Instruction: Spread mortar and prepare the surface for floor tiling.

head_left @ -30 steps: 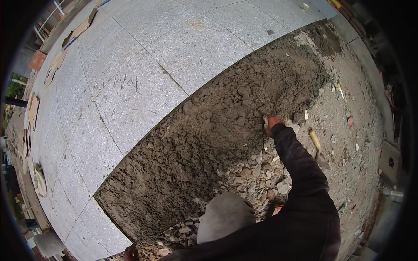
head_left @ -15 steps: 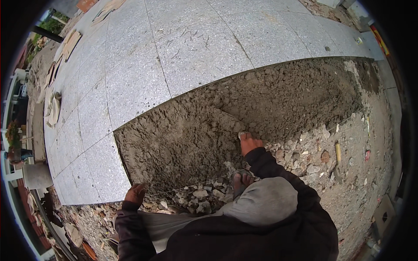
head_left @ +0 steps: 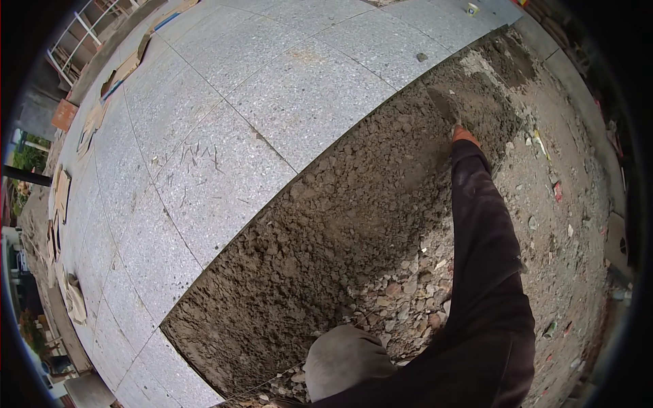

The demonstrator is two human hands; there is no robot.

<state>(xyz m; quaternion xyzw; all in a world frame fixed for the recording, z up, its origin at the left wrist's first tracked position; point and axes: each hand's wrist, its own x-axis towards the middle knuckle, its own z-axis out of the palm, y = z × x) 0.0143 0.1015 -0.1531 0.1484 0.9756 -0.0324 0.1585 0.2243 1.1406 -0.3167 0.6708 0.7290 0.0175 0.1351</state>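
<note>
My right arm reaches far out to the upper right. At its end my right hand (head_left: 465,134) is closed round the handle of a trowel. The trowel's mud-coated blade (head_left: 442,105) points away from me, low over the damp grey-brown mortar (head_left: 306,231), and blends with it in colour; whether it touches cannot be made out. That rough mortar bed runs as a long strip beside the speckled grey floor tiles (head_left: 245,170). My left hand is out of the picture. My knee, in grey cloth (head_left: 347,360), sits at the bed's near edge.
Broken stone rubble (head_left: 401,306) borders the bed on my side, with bare dirt (head_left: 544,272) further right. Cardboard pieces (head_left: 126,68) lie along the tiles' far left edge. A small cup (head_left: 472,9) stands on the tiles at the top. Small dark bits (head_left: 197,158) litter one tile.
My right hand has gone with the trowel from the bed's near middle edge to its far right end. My left hand has left the picture. The whole view has turned and shifted right.
</note>
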